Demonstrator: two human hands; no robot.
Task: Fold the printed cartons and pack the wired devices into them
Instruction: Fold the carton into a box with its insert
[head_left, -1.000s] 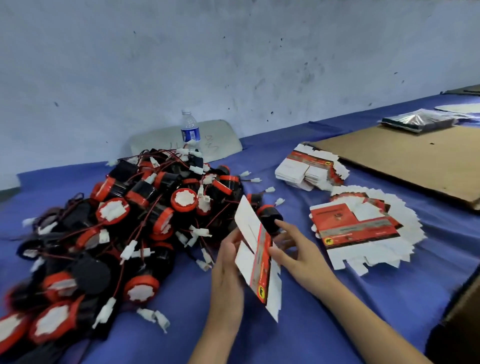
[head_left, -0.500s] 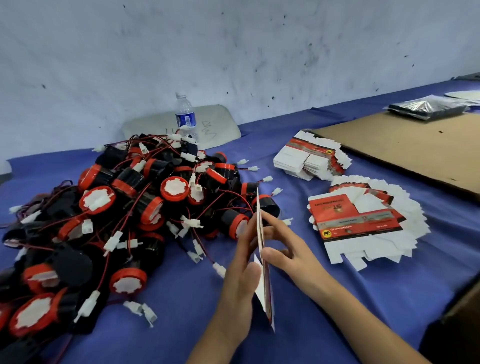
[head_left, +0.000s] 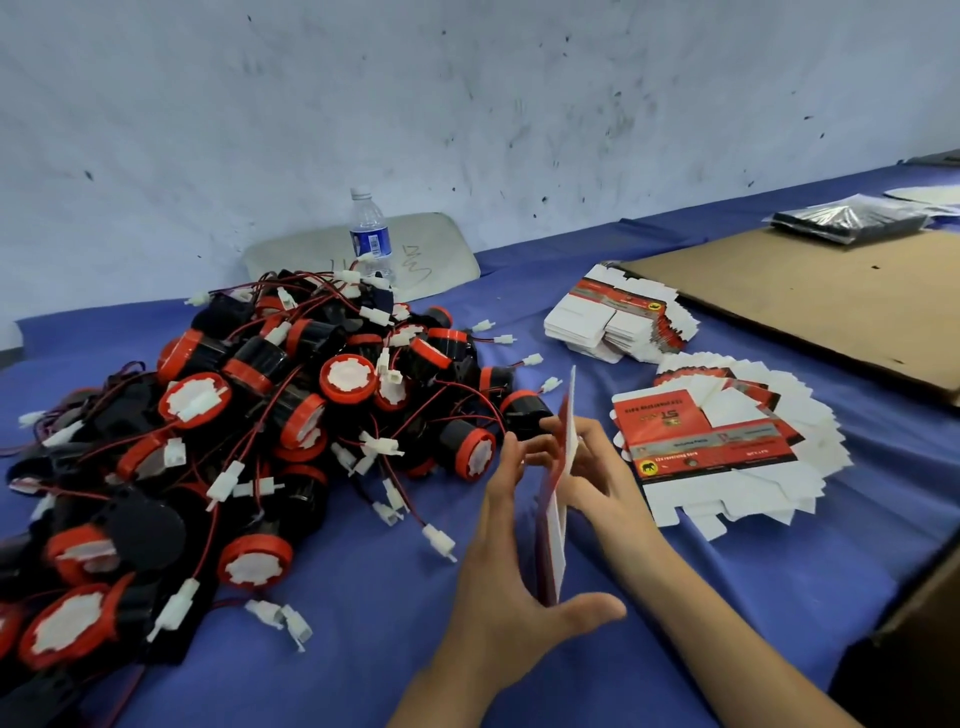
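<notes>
A flat printed carton (head_left: 562, 512) stands on edge above the near middle of the bench (head_left: 363, 629), held between both hands so that it shows almost edge-on, its red printed face to the left and its white face to the right. The left hand (head_left: 498, 582) lies against the red face with its fingers (head_left: 511, 462) straight and close together, pointing away, and its thumb spread wide under the carton's near corner. The right hand (head_left: 605, 480) meets the white face with its fingers (head_left: 589, 441) bent, their tips pinching the sheet near its far edge; its thumb cannot be made out.

A big heap of wired devices (head_left: 260, 415), black bodies with red caps, red leads and white plugs, covers the left part of the bench and reaches to its far edge; the nearest device is just beyond the hands. Toward the right edge lies a fanned stack of flat cartons (head_left: 737, 457), and behind it, close to a cardboard sheet (head_left: 810, 306), sits a second stack of cartons (head_left: 613, 325). A wrapped black packet (head_left: 852, 221) rests at the far right corner. A water bottle (head_left: 370, 234) stands at the far edge, in front of a grey board (head_left: 436, 249) leaning on the wall.
</notes>
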